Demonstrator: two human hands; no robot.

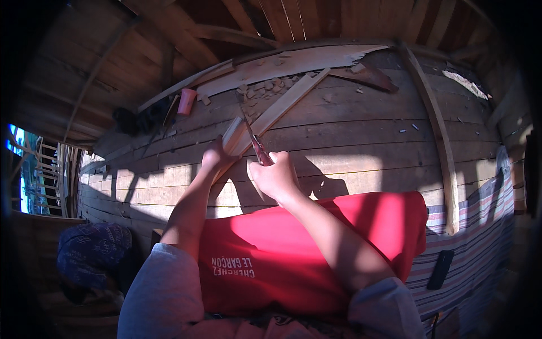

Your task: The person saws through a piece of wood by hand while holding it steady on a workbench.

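My right hand (275, 175) is closed round the reddish handle of a long-bladed cutting tool (246, 116). Its thin, dark blade points away from me, nearly edge-on, so saw or knife cannot be told. Next to the blade, my left hand (214, 156) grips a short pale piece of wood (234, 133). That piece lies on or against a long wooden batten (291, 103), which slants from under my hands toward the far right. Whether the blade touches the wood is unclear. Beyond it, several small cut wood blocks (265, 88) lie in a heap.
A pink cup (187, 101) stands at the far left of the plank floor (350, 141). Wide boards (248, 73) lie behind the blocks. A beam (432, 124) crosses at right. Red cloth (316, 254) covers my lap; a dark phone (441, 269) rests on a striped mat (480, 243).
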